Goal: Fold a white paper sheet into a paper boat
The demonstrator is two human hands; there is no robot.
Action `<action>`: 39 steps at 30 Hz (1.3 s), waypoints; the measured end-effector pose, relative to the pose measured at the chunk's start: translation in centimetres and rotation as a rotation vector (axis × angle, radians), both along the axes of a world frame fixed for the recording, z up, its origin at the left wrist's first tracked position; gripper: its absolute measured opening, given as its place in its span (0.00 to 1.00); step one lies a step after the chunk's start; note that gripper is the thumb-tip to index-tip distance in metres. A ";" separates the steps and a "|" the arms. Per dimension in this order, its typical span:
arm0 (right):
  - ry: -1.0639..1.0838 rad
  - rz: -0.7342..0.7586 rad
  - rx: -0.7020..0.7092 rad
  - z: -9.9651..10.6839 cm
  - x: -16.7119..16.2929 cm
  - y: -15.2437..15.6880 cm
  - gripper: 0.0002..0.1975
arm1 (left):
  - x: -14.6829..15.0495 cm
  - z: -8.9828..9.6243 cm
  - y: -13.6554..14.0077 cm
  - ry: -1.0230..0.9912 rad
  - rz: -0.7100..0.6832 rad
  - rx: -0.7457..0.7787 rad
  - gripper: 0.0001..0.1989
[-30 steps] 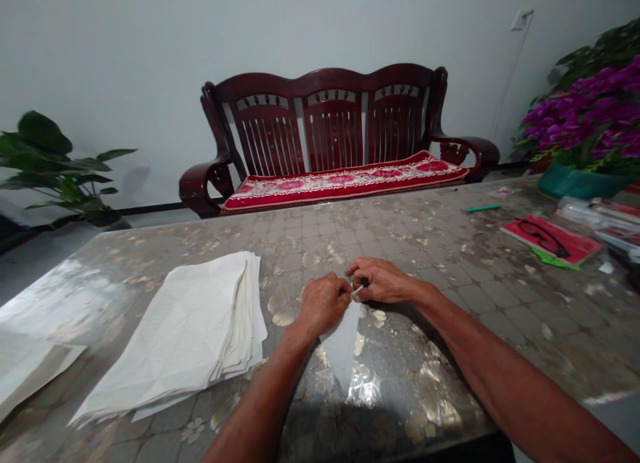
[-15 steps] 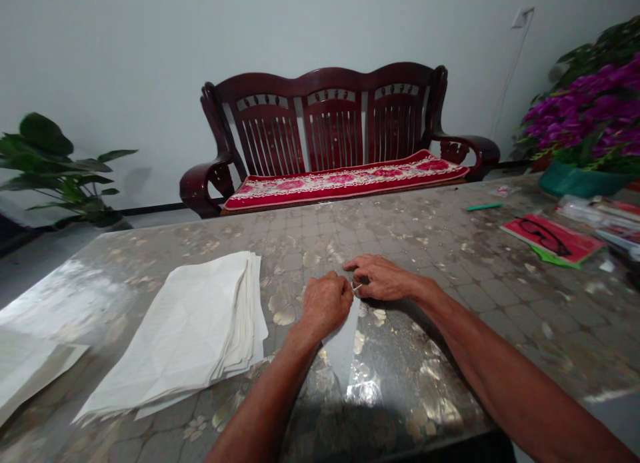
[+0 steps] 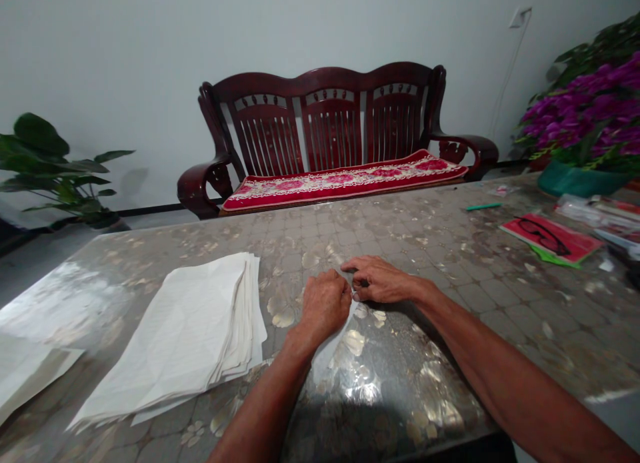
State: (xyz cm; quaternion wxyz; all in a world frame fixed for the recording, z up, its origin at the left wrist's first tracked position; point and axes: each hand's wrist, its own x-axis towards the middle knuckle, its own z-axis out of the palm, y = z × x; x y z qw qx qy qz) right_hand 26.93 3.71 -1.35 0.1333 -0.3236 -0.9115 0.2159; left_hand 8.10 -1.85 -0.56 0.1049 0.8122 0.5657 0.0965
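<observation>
A narrow piece of white paper (image 3: 330,350) lies at the middle of the table's near side, partly covered by my left hand and forearm. My left hand (image 3: 327,298) is closed on its upper end, the knuckles facing up. Close on the right, my right hand (image 3: 377,280) pinches the paper's tip between thumb and fingers, its index finger reaching out to the left above. The fingertips of both hands nearly meet, and they hide how the paper is shaped there. To the left rests a stack of white paper sheets (image 3: 185,323).
More paper (image 3: 35,366) lies at the left edge of the patterned table (image 3: 310,236). At right are a green pen (image 3: 483,207), black glasses (image 3: 545,235) on a red booklet (image 3: 583,240), and purple flowers (image 3: 590,110) in a teal pot (image 3: 583,178). A wooden bench (image 3: 330,116) stands behind.
The paper's lower end has swung left, under my left forearm, and less of it shows. The white tip between my fingers is less visible. Both hands stay in nearly the same place.
</observation>
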 end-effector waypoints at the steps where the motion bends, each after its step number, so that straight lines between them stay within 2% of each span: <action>1: 0.010 -0.002 -0.004 0.0 0.0 0.0 0.08 | 0.0 0.0 0.0 0.006 0.002 0.009 0.11; 10: -0.012 -0.134 0.014 -0.8 -1.2 0.8 0.03 | -0.6 -0.6 1.5 0.045 0.085 0.089 0.12; 16: -0.021 -0.140 0.009 -1.1 -1.9 2.2 0.02 | -1.6 -1.1 2.8 -0.027 0.114 0.065 0.10; 27: 0.025 -0.124 -0.008 -1.3 -1.6 2.8 0.03 | -1.6 -1.7 2.9 -0.111 0.109 0.049 0.09; 39: 0.119 -0.194 -0.018 -1.8 -1.8 2.6 0.03 | -1.4 -2.3 2.9 -0.149 0.164 0.082 0.06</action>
